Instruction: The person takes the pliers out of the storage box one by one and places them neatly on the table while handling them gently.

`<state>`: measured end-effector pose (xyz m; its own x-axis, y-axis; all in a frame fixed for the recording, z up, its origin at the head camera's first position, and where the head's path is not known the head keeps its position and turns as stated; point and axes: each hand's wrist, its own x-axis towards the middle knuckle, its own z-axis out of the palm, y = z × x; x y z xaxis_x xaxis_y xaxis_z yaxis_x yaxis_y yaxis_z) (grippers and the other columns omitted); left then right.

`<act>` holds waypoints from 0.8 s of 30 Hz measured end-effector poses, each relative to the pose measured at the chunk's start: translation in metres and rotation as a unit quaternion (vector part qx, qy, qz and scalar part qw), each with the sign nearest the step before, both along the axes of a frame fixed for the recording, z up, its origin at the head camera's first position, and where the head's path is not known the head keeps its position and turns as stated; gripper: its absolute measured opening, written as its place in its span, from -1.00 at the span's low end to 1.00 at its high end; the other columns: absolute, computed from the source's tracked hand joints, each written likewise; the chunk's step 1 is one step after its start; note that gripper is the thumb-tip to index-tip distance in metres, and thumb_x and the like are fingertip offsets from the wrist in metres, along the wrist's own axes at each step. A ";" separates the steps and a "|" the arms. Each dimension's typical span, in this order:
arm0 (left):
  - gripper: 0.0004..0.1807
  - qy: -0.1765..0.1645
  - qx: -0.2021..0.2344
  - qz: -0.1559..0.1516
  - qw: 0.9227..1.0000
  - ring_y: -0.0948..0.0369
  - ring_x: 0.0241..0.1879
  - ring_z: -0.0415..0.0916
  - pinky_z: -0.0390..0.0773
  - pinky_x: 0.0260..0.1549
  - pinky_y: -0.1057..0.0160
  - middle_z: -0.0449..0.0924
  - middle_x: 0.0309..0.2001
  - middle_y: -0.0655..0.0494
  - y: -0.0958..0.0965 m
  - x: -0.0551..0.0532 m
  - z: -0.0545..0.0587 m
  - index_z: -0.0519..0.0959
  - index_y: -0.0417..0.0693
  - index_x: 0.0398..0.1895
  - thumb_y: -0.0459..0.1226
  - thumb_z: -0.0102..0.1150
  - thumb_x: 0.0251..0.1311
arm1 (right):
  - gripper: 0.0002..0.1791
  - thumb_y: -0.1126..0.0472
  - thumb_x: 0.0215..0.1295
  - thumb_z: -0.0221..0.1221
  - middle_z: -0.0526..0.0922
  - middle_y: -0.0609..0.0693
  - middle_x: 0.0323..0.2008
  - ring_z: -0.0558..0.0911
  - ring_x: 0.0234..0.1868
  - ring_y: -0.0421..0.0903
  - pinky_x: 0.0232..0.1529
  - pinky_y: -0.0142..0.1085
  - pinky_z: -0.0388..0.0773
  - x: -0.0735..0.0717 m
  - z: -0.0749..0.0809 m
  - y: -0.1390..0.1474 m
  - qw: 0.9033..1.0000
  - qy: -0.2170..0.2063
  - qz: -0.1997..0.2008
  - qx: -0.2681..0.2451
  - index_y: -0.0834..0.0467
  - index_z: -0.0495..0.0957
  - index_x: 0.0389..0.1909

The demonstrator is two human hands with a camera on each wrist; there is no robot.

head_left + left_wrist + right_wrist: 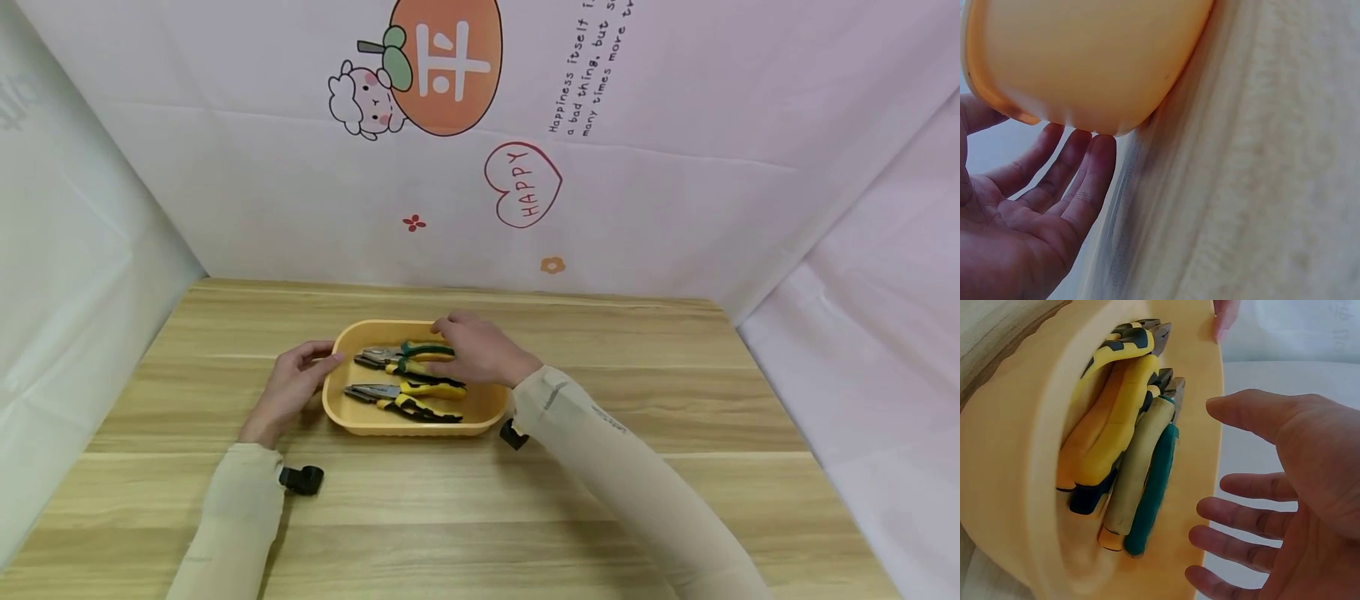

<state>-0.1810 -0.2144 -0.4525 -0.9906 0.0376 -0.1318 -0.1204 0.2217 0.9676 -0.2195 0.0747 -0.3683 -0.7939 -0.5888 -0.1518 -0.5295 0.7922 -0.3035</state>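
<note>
Farthest left, a bare left hand (291, 382) in a beige sleeve (232, 508), curled at the left end of a shallow, pale-orange plastic tray with rounded corners (405, 430): thumb at the rim, fingertips against the outer wall, apparently gripping it. By that wrist, a small black camera (302, 480). Beneath the tray, a wood-grain tabletop (420, 533).

Next rightward, inside the tray, metal heads to the left and handles to the right: at the far side, pliers with green handles (426, 349); at the near side, just beside them, pliers with yellow-and-black handles (435, 389). Whether more tools lie underneath: impossible to tell.

Farthest right, a bare right hand (480, 348) over the tray's far right part, fingers spread and relaxed, nothing held. Contact with the far rim: cannot tell.

Step in hand, as judged here: steadying the tray at one end while reaching in, or settling its contents, at the other. Called for next, seemingly: a firm left hold, and right fingers kept clear of the overlapping handles or closed round just one pair.
</note>
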 end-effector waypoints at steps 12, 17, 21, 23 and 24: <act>-0.41 -0.001 0.007 -0.002 1.000 0.16 0.01 0.56 0.64 -0.07 0.37 0.41 0.23 -0.27 0.000 0.000 0.000 0.37 -0.37 0.38 -0.11 0.12 0.50 | -0.23 -0.15 0.40 0.25 0.39 0.18 0.39 0.41 0.35 0.14 0.34 0.09 0.38 -0.006 -0.013 -0.011 0.997 -0.017 -0.018 0.067 0.17 0.33 0.47; -0.41 -0.001 0.015 0.000 1.000 0.14 0.02 0.56 0.64 -0.07 0.36 0.43 0.23 -0.31 0.002 0.000 0.001 0.36 -0.39 0.38 -0.13 0.13 0.50 | -0.29 -0.19 0.41 0.22 0.43 0.14 0.32 0.46 0.28 0.09 0.27 -0.01 0.46 -0.005 -0.019 -0.015 0.995 -0.003 -0.013 0.095 0.15 0.39 0.40; -0.41 -0.005 0.015 0.001 1.000 0.14 0.03 0.54 0.64 -0.06 0.37 0.42 0.24 -0.28 0.002 -0.001 0.001 0.36 -0.38 0.38 -0.12 0.13 0.50 | -0.34 -0.17 0.40 0.24 0.45 0.14 0.26 0.50 0.21 0.07 0.21 -0.04 0.50 -0.004 -0.024 -0.017 0.996 0.009 -0.018 0.087 0.15 0.43 0.34; -0.40 -0.005 0.013 0.001 1.000 0.13 0.04 0.53 0.64 -0.06 0.37 0.41 0.24 -0.27 0.002 -0.002 0.000 0.36 -0.38 0.38 -0.11 0.12 0.50 | -0.36 -0.16 0.39 0.26 0.46 0.14 0.22 0.52 0.16 0.07 0.16 -0.04 0.53 -0.003 -0.026 -0.018 0.997 0.013 -0.023 0.076 0.15 0.45 0.31; -0.41 -0.005 0.012 0.001 1.000 0.12 0.05 0.53 0.63 -0.05 0.37 0.40 0.25 -0.26 0.002 -0.002 0.000 0.36 -0.37 0.39 -0.11 0.12 0.50 | -0.38 -0.15 0.39 0.27 0.47 0.14 0.21 0.52 0.14 0.07 0.14 -0.03 0.54 -0.003 -0.027 -0.019 0.997 0.014 -0.026 0.070 0.15 0.46 0.29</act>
